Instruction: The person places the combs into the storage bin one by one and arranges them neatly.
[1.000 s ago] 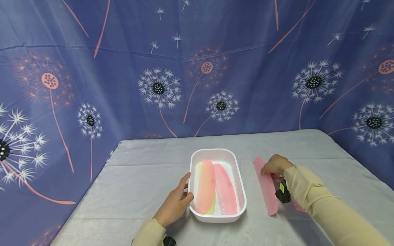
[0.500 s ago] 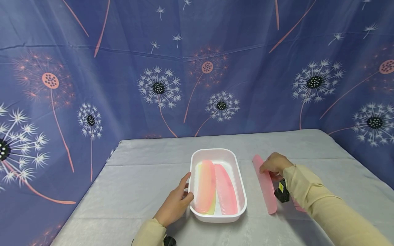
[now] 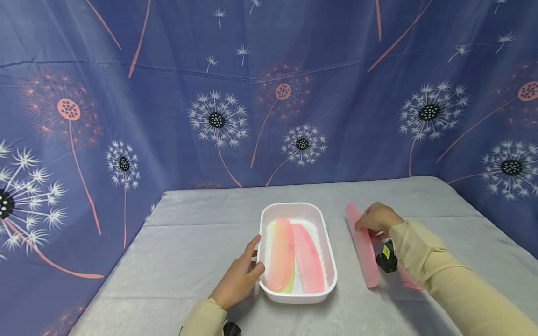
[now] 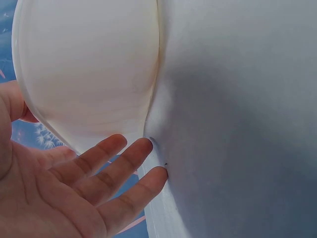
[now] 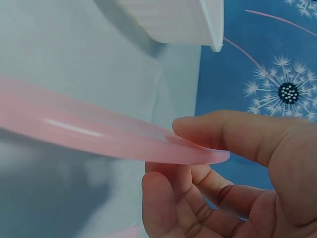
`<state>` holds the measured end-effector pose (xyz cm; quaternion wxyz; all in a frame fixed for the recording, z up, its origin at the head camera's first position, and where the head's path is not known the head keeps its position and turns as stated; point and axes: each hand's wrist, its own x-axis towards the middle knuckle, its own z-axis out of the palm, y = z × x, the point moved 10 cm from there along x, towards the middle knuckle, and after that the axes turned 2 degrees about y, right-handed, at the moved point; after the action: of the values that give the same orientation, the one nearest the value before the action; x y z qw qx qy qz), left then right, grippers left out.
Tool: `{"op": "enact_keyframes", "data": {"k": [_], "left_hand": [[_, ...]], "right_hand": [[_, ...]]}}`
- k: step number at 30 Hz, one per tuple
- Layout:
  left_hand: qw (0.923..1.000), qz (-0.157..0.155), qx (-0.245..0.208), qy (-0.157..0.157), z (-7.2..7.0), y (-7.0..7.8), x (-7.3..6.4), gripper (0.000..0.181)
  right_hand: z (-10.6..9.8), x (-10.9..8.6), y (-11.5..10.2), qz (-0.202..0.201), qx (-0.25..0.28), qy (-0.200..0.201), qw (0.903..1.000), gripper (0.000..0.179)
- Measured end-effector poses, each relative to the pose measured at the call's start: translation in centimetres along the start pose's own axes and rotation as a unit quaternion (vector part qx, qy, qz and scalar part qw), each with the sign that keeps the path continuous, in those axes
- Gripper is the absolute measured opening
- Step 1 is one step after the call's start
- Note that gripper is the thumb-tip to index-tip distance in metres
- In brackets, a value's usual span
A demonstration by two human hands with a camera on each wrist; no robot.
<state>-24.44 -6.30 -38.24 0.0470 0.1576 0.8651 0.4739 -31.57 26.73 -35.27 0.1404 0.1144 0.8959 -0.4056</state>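
We see the white tray (image 3: 300,299) with the left hand (image 3: 240,279) touching its left side, fingers relaxed and spread. To the tray's right, the right hand (image 3: 380,219) pinches a tilted pink comb (image 3: 363,252) between thumb and fingers. Further right of the tray, another comb (image 3: 409,280) lies partly hidden by the sleeve (image 3: 449,280). Inside the tray, we notice a peach-pink comb (image 3: 280,259) overlapping a yellow one (image 3: 290,283), beside a plain pink one (image 3: 309,261).
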Motion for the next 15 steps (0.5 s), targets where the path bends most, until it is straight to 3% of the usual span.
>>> {"op": "enact_keyframes", "data": {"k": [8, 15], "left_hand": [[1.0, -0.001, 0.004, 0.001, 0.0, 0.0, 0.0, 0.072], [1.0, 0.002, 0.003, 0.001, -0.1, 0.0, 0.0, 0.072]], "right_hand": [[-0.7, -0.6, -1.6, -0.03, 0.007, -0.015, 0.9994, 0.016], [-1.3, -1.1, -3.0, -0.057, 0.017, -0.035, 0.9976, 0.028]]}}
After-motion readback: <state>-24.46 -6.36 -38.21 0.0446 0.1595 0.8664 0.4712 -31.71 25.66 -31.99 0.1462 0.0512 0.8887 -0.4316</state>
